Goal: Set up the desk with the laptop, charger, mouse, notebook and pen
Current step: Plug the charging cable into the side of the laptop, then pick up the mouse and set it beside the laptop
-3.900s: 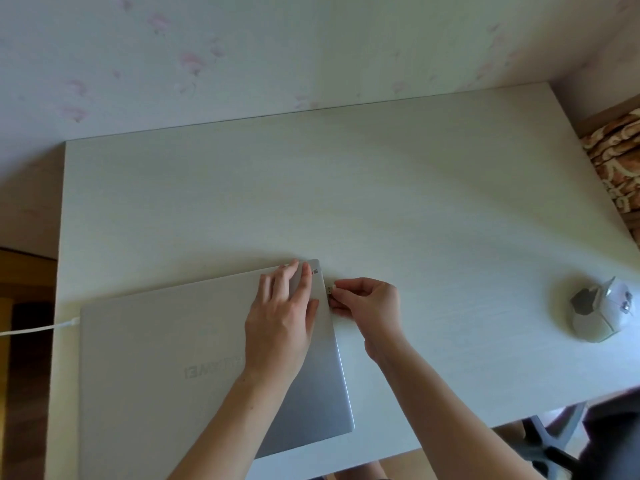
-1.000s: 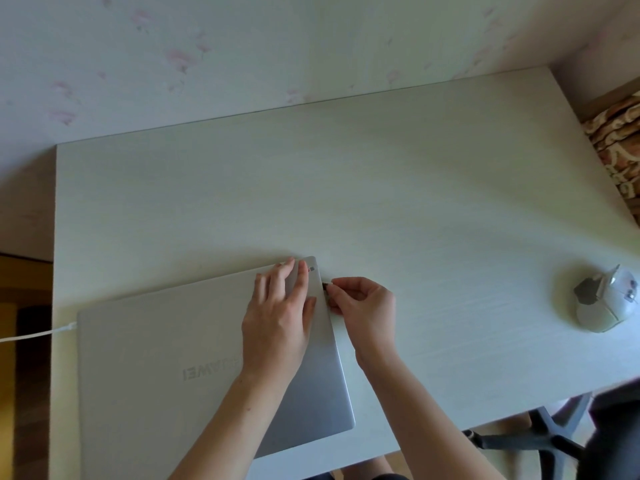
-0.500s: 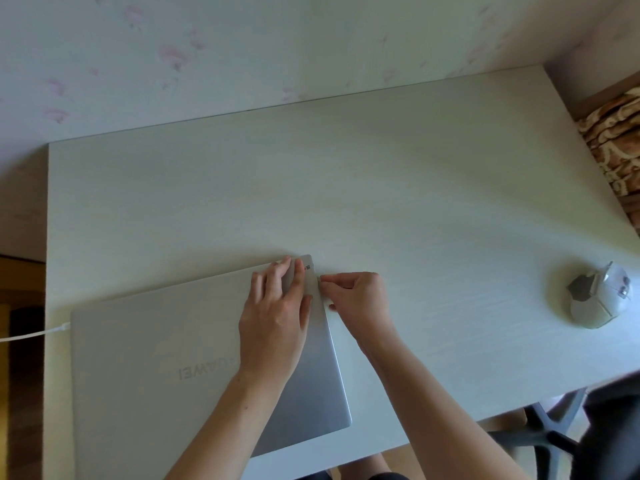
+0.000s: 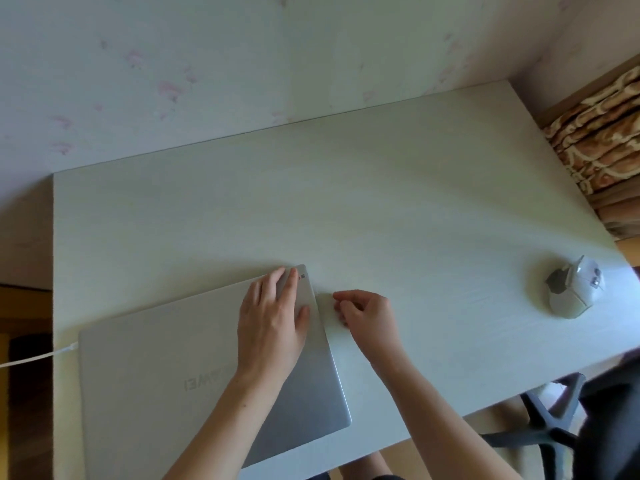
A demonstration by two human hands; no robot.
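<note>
A closed silver laptop [image 4: 156, 393] lies at the near left of the white desk [image 4: 346, 202]. A white charger cable [image 4: 34, 358] reaches its left edge. My left hand [image 4: 273, 323] rests flat on the lid near its far right corner, fingers spread. My right hand [image 4: 367, 313] hovers just right of the laptop's right edge, a small gap away, fingers curled together with nothing visible in them. A grey and white mouse [image 4: 575, 287] sits alone near the desk's right edge. No notebook or pen is in view.
The desk's far edge meets a pale wall. Patterned brown fabric [image 4: 602, 143] lies beyond the desk's right side. A dark chair base [image 4: 547, 424] shows below the desk's near right edge.
My right hand, which pinched a small plug against the laptop's right edge, has drawn back slightly to the right and no plug shows in it. The left hand stays on the lid.
</note>
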